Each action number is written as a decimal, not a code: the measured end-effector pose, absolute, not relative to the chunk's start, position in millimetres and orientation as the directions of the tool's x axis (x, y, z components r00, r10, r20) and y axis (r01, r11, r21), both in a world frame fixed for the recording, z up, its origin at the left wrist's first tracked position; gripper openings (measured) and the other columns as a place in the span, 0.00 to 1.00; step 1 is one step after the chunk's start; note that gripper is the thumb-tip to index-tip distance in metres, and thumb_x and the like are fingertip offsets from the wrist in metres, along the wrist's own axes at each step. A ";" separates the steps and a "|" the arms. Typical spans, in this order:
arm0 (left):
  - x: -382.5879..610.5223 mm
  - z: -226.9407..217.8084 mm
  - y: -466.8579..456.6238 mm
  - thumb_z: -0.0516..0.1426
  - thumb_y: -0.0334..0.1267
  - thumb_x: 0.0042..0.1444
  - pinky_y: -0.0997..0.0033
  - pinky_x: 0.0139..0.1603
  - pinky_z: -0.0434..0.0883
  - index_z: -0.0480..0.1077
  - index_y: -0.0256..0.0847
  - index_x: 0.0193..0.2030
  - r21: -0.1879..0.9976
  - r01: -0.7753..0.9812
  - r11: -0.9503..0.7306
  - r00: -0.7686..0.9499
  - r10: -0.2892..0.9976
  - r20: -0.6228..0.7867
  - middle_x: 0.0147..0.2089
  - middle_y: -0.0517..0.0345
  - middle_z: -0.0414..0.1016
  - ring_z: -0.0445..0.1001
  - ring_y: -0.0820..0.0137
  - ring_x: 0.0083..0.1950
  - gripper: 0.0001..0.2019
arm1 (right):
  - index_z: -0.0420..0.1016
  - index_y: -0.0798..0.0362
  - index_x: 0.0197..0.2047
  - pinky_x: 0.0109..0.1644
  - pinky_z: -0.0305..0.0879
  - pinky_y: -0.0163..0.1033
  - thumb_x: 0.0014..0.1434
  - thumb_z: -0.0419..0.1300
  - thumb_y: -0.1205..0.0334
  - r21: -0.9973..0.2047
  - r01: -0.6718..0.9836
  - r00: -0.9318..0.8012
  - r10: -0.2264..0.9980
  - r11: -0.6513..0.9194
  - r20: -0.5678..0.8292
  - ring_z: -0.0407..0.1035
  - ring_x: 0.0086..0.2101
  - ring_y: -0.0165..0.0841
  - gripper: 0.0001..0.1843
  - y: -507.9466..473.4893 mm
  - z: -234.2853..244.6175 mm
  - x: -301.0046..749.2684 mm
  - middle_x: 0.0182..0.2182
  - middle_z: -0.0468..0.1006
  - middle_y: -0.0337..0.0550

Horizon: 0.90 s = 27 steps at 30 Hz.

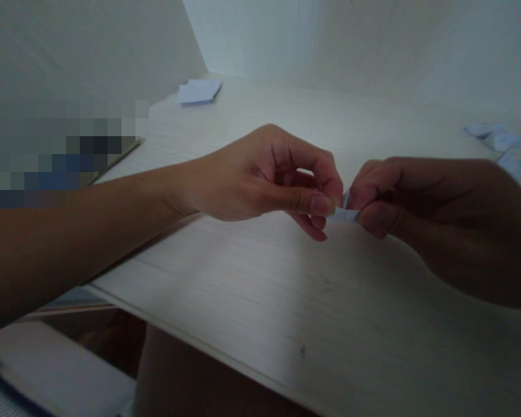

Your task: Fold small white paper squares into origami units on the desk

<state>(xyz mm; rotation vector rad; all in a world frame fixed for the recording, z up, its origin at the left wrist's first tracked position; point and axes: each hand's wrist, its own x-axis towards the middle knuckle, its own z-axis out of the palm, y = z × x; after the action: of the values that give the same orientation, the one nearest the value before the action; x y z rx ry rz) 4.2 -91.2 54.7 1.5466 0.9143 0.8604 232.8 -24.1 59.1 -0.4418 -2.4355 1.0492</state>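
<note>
Between my two hands is a small folded piece of white paper (pixel 345 215), held just above the table. My left hand (pixel 282 179) comes in from the left and pinches one end of it between thumb and index finger. From the right, my right hand (pixel 417 202) grips the other end with thumb and bent fingers. A thin flap of the paper stands up in the gap between the fingertips. Most of the paper is hidden by the fingers.
The pale table (pixel 252 313) has its front edge running diagonally below. A small stack of white paper (pixel 198 91) lies at the back left, near the wall (pixel 260 40). Several crumpled or folded white papers (pixel 507 142) lie at the far right. Below left is a white flat object (pixel 56 365).
</note>
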 end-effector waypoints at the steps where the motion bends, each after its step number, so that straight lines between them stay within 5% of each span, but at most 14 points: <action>1: 4.2 54.8 -91.6 0.66 0.29 0.58 0.68 0.41 0.84 0.81 0.40 0.36 0.988 0.109 -0.105 0.445 0.894 0.047 0.36 0.59 0.79 0.83 0.67 0.38 0.03 | 0.81 0.44 0.34 0.34 0.67 0.36 0.66 0.64 0.57 -0.744 0.109 -0.855 0.445 0.659 0.269 0.62 0.22 0.28 0.08 -24.3 59.6 232.4 0.24 0.74 0.32; 13: 0.7 60.8 -88.9 0.68 0.30 0.56 0.68 0.43 0.83 0.81 0.40 0.35 0.961 0.213 -0.178 0.548 0.836 0.034 0.37 0.54 0.81 0.83 0.65 0.39 0.03 | 0.78 0.47 0.32 0.37 0.70 0.37 0.68 0.59 0.62 -0.663 0.108 -0.901 0.355 0.740 0.249 0.71 0.28 0.31 0.12 -29.7 64.1 231.3 0.32 0.81 0.37; 20: 0.8 60.1 -92.0 0.68 0.31 0.58 0.71 0.39 0.82 0.81 0.40 0.36 0.961 0.175 -0.214 0.422 0.898 0.123 0.37 0.56 0.81 0.83 0.67 0.38 0.01 | 0.79 0.44 0.35 0.33 0.68 0.38 0.62 0.68 0.57 -0.670 0.145 -0.794 0.490 0.728 0.360 0.69 0.27 0.30 0.05 -32.9 59.5 235.0 0.29 0.79 0.34; 27: 0.9 64.8 -96.3 0.67 0.27 0.55 0.72 0.40 0.82 0.82 0.42 0.33 0.922 0.259 -0.286 0.454 0.879 0.145 0.39 0.56 0.81 0.82 0.67 0.38 0.05 | 0.80 0.43 0.36 0.36 0.69 0.38 0.63 0.64 0.69 -0.588 0.079 -0.844 0.368 0.805 0.391 0.71 0.32 0.30 0.09 -36.3 59.4 237.4 0.35 0.79 0.33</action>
<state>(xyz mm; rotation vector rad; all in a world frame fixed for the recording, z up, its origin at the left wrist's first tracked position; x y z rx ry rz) 0.9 -96.3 64.8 1.7908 0.9714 0.8515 237.4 -36.3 59.4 -0.3316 -2.4922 0.7811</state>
